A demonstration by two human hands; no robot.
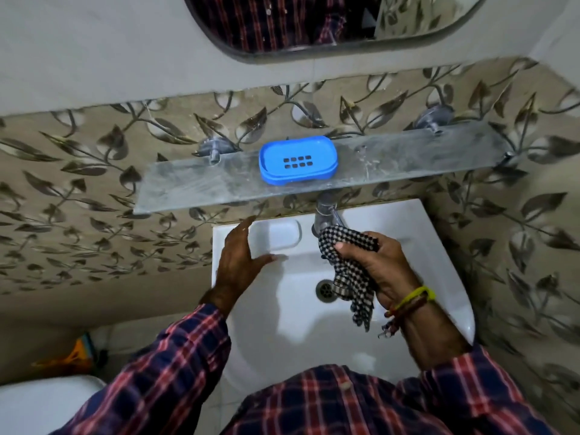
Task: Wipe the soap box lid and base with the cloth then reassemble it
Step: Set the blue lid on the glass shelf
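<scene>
Right hand (pixel 381 271), lower right of centre: grip clamped on a black-and-white checked cloth (pixel 350 271), its loose end hanging over the drain of the white ceramic basin (pixel 439 246).

Left hand (pixel 241 255), left of centre: grip apart, fingers spread, nothing held, resting at the basin's rear rim.

Blue oval plastic soap box (pixel 298 160), slotted tray uppermost: located above centre on a cloudy glass wall shelf (pixel 408 158), assembled, untouched.

Risks, as judged: the box could be knocked off the narrow shelf into the basin by a careless reach; the hanging cloth could be snagged on the metal tap (pixel 326 211).
</scene>
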